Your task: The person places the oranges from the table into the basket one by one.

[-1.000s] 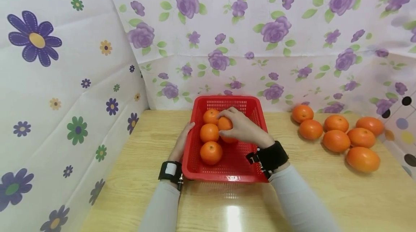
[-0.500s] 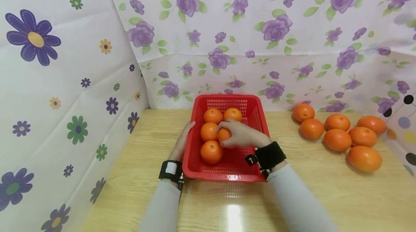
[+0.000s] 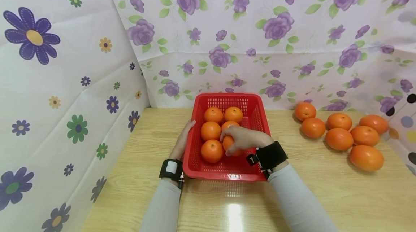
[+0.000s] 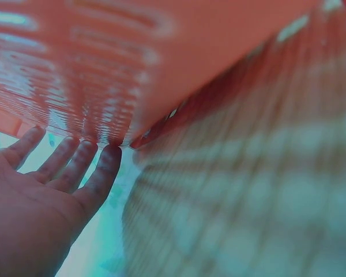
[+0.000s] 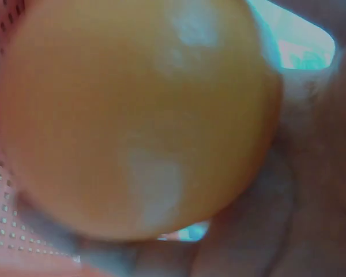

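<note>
Inside a red plastic basket (image 3: 227,177), my right hand (image 3: 245,139) grips an orange (image 3: 230,144) in the near right part of the group. The wrist view on that side shows this orange (image 5: 138,115) large, with fingers (image 5: 161,257) curled under it. More oranges sit around it: one (image 3: 230,125) just behind, another (image 3: 233,115) at the back, and a left column with a near orange (image 3: 212,150). My left hand (image 3: 183,140) rests against the basket's left outer side. Its fingers (image 4: 98,179) extend along the slotted wall (image 4: 104,75).
On the wooden table (image 3: 136,188), several more oranges (image 3: 339,139) lie in a cluster to the right of the basket. A flowered cloth (image 3: 211,26) hangs behind the table, and another patterned sheet (image 3: 65,98) stands along the left.
My right hand has moved toward me inside the basket, from the back right oranges to the near one. Oranges it covered earlier now show behind it. My left hand stays at the basket's side.
</note>
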Motion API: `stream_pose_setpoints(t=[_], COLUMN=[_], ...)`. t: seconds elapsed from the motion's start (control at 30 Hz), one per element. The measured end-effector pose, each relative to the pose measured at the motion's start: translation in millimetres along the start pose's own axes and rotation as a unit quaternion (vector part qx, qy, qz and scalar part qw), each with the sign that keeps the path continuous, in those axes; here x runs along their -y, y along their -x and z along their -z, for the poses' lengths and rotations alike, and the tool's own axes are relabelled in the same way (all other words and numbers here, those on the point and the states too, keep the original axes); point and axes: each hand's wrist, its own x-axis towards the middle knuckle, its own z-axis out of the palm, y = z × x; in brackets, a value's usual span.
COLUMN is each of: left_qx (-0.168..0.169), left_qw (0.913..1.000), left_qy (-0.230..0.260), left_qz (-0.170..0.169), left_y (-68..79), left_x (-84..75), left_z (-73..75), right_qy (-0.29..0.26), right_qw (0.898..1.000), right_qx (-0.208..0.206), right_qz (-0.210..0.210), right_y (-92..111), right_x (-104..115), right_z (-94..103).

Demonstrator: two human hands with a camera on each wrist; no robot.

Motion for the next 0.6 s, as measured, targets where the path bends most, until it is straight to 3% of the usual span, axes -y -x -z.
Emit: stream_pose_setpoints(t=[0.23, 0.43, 0.6], left_qx=[0.002, 0.021, 0.017], left_qw=[0.9999, 0.9997, 0.9998], left_qy=[0.000, 0.000, -0.004], left_qz=[-0.011, -0.011, -0.006], left_y=[0.5, 6.9, 9.0], left_x=[-1.1, -8.2, -12.2], left_z=[-2.5, -5.9, -7.5], right_qy=[0.034, 0.016, -0.001], right_qw=[0.997, 0.994, 0.991], right_qx=[0.035, 0.053, 0.060], right_qz=[-0.058, -0.094, -0.116], right_y=[1, 0, 0], right_x=[-2, -2, -3], right_z=[-0.8, -4.5, -6.8])
